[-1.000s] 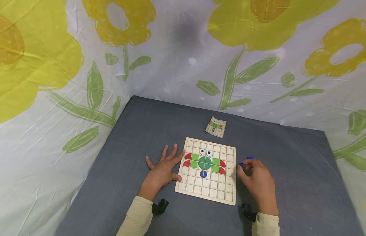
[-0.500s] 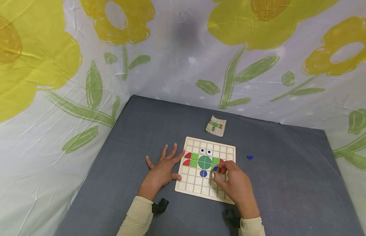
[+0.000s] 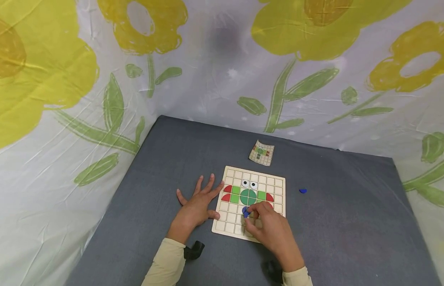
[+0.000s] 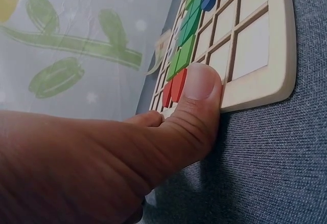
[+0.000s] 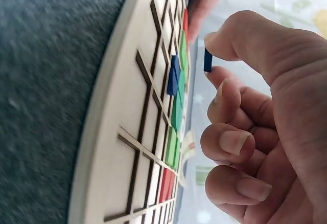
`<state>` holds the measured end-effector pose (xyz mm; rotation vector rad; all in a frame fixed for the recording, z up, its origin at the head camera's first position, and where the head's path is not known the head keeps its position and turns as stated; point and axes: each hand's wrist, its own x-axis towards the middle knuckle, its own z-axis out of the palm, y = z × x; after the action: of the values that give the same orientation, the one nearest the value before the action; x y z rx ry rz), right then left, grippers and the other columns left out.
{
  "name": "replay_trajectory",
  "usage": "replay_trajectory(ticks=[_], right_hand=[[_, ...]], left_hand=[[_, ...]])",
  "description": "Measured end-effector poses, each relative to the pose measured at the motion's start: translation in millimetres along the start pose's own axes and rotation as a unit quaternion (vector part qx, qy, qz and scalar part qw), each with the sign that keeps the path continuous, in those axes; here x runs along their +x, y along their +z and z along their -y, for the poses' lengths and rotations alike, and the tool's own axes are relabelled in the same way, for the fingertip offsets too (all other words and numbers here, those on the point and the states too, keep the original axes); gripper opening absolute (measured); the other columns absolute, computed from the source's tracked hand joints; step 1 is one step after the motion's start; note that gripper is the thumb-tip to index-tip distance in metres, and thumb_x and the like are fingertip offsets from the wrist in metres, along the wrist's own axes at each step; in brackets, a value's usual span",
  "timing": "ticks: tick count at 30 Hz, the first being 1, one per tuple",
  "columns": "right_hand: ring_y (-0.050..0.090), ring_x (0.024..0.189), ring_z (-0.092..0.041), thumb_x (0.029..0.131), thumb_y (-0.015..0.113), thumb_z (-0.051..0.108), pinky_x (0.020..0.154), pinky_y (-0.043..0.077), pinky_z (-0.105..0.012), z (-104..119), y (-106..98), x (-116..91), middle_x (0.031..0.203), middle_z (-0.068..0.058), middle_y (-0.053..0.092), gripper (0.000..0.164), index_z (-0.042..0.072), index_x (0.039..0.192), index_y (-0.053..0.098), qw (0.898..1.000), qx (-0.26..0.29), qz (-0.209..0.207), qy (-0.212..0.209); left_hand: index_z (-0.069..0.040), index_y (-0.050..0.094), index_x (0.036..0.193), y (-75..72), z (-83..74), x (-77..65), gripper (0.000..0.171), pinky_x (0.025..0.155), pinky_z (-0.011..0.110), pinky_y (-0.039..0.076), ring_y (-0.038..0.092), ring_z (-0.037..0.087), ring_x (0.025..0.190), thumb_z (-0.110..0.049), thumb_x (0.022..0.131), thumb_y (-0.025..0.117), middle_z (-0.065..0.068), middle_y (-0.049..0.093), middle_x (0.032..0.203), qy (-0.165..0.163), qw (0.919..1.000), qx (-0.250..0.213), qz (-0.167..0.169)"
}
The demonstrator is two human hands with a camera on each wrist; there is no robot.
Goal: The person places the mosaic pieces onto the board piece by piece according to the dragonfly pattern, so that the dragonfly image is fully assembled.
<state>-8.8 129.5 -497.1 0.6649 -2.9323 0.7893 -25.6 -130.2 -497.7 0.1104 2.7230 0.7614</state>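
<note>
A wooden grid board (image 3: pixel 220 225) bears a green circle (image 3: pixel 248 197) of quarter pieces, light green squares (image 3: pixel 235 190), red quarter pieces (image 3: pixel 227 189) and two eye tiles (image 3: pixel 245 183). Below the green circle sit blue pieces (image 5: pixel 172 75), partly covered by my right fingers in the head view. My right hand (image 3: pixel 273 228) pinches another small blue piece (image 5: pixel 208 60) between thumb and index finger, held over the board close to those blue pieces. Spread out at the board's left edge, my left hand (image 3: pixel 197 206) has its thumb (image 4: pixel 199 83) against the rim.
One loose blue piece (image 3: pixel 303 191) lies on the grey cloth right of the board. Behind the board is a small card (image 3: pixel 268 160) picturing a similar pattern. A flower-printed curtain (image 3: pixel 211 79) hangs beyond the table (image 3: pixel 350 206).
My right hand has picked up a blue piece from the cloth at right and carried it left over the board to the blue pieces. The left hand has stayed put.
</note>
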Motion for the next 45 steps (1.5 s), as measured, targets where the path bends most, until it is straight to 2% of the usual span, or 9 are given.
replay_trajectory(ticks=[10,20,35,45], right_hand=[[0.048,0.066,0.001,0.088,0.087,0.028,0.056,0.044,-0.022,2.6,4.9,-1.5,0.084,0.012,0.057,0.025,0.017,0.105,0.074,0.999,-0.022,0.034,-0.020],[0.047,0.066,0.001,0.088,0.089,0.032,0.057,0.042,-0.023,1.2,7.1,-1.4,0.083,0.013,0.053,0.028,0.018,0.106,0.074,0.997,-0.042,0.056,-0.014],[0.048,0.067,0.002,0.087,0.089,0.036,0.057,0.044,-0.022,-0.4,8.0,-2.5,0.084,0.014,0.054,0.030,0.019,0.107,0.075,0.997,-0.054,0.049,-0.019],[0.046,0.065,0.002,0.087,0.089,0.033,0.054,0.039,-0.022,-0.8,9.7,-2.3,0.083,0.013,0.053,0.027,0.020,0.106,0.074,0.997,-0.044,0.028,-0.052]], left_hand=[[-0.036,0.036,0.166,0.7,1.9,1.8,0.105,0.105,0.092,-0.008,-0.001,0.034,0.165,-0.036,0.074,0.088,-0.001,0.014,0.177,0.000,1.0000,0.006,0.004],[-0.036,0.036,0.166,-0.2,1.2,1.9,0.105,0.106,0.092,-0.008,-0.001,0.033,0.165,-0.037,0.075,0.088,0.000,0.014,0.177,-0.001,0.9999,0.010,0.006],[-0.035,0.038,0.165,-0.3,0.1,0.6,0.104,0.106,0.092,-0.008,0.000,0.034,0.165,-0.036,0.074,0.089,0.000,0.015,0.177,-0.004,1.0000,0.006,0.004],[-0.035,0.039,0.165,0.0,0.3,1.1,0.104,0.105,0.092,-0.007,0.001,0.034,0.165,-0.036,0.074,0.088,0.000,0.016,0.177,-0.001,1.0000,0.005,0.000]])
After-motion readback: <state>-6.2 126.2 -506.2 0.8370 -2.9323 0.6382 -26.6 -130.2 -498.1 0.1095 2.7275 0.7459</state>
